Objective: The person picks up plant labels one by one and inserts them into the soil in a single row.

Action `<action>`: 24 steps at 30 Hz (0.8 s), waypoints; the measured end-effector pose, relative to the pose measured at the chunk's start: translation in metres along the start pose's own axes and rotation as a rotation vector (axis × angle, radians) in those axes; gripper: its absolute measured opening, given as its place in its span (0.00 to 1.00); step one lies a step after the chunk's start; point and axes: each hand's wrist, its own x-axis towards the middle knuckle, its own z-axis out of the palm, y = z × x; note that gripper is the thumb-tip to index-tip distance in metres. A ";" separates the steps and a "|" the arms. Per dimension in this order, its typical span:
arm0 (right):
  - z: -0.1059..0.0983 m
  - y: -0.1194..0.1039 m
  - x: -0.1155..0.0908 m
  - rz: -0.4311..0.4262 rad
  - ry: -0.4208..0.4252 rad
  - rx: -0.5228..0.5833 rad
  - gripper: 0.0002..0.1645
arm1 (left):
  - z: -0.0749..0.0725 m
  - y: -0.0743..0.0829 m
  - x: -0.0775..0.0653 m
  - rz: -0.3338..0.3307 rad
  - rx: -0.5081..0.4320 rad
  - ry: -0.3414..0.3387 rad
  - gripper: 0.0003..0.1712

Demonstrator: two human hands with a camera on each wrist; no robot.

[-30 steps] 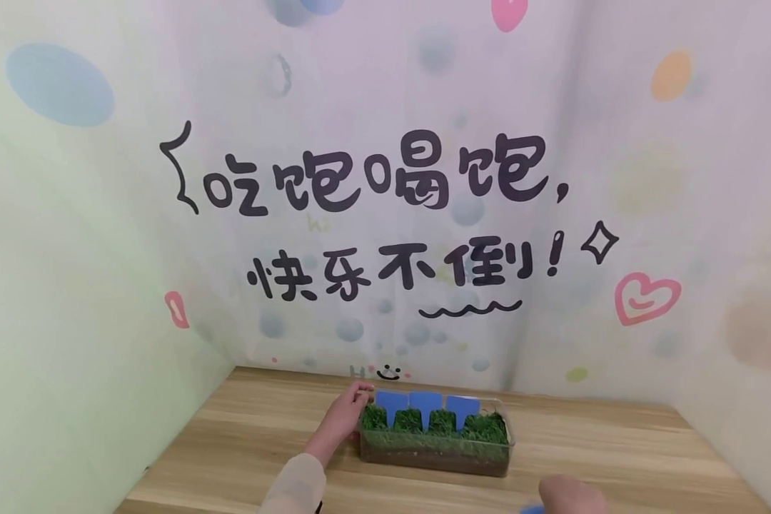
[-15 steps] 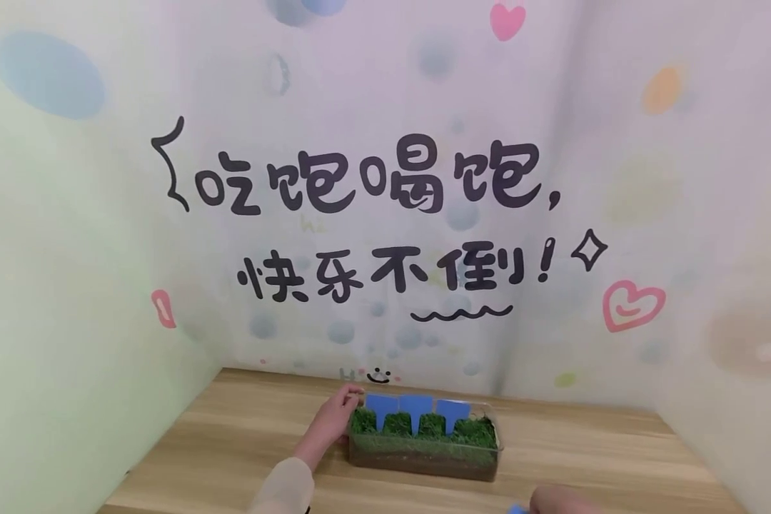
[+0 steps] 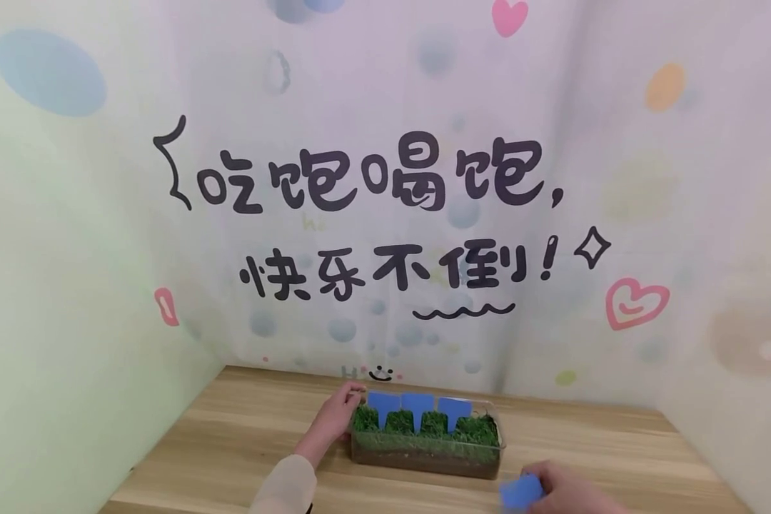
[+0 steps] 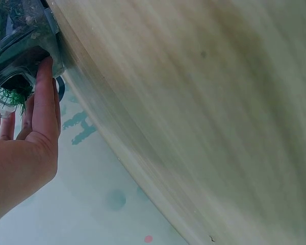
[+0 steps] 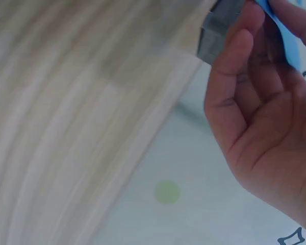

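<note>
A clear plastic planter box (image 3: 424,462) with dark soil and green grass (image 3: 433,422) stands on the table. Three blue T-shaped plant labels (image 3: 417,405) stand upright in a row along the grass. My left hand (image 3: 337,414) holds the box at its left end; in the left wrist view a long finger (image 4: 44,102) lies against the clear wall, and the thumb is partly cut off by the frame edge. To the front right of the box, my right hand (image 3: 562,489) pinches another blue plant label (image 3: 520,492) between thumb and fingers (image 5: 239,48), apart from the box.
The wood-grain table (image 3: 250,421) reaches back to a printed cloth wall (image 3: 385,328) with black lettering. Further cloth panels close in the left and right sides. Bare wood shows left and right of the box.
My right hand has come up further into the head view, bringing much more of its blue label into sight. The left hand stays at the box, and the view has shifted slightly.
</note>
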 end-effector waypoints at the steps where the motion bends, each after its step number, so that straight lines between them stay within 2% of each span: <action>1: -0.002 -0.008 0.001 -0.011 0.016 0.004 0.07 | 0.000 0.000 0.000 0.000 -0.001 0.000 0.17; 5: -0.012 -0.032 0.006 -0.087 0.180 -0.140 0.10 | 0.000 0.000 -0.001 0.008 -0.002 0.001 0.17; 12: -0.024 -0.060 0.026 -0.148 0.450 -0.230 0.11 | 0.001 -0.001 0.000 -0.003 -0.011 0.001 0.18; 15: -0.025 -0.065 0.040 -0.132 0.565 -0.298 0.07 | 0.000 -0.001 0.001 0.000 -0.002 0.006 0.18; 18: -0.021 -0.064 0.055 -0.075 0.663 -0.409 0.05 | 0.000 0.000 0.001 -0.003 0.000 0.003 0.18; 21: -0.016 -0.059 0.069 -0.055 0.705 -0.509 0.05 | 0.000 0.000 0.000 -0.006 -0.005 -0.002 0.18; 24: -0.011 -0.052 0.080 -0.067 0.701 -0.561 0.04 | 0.001 0.001 0.000 -0.011 -0.011 -0.002 0.18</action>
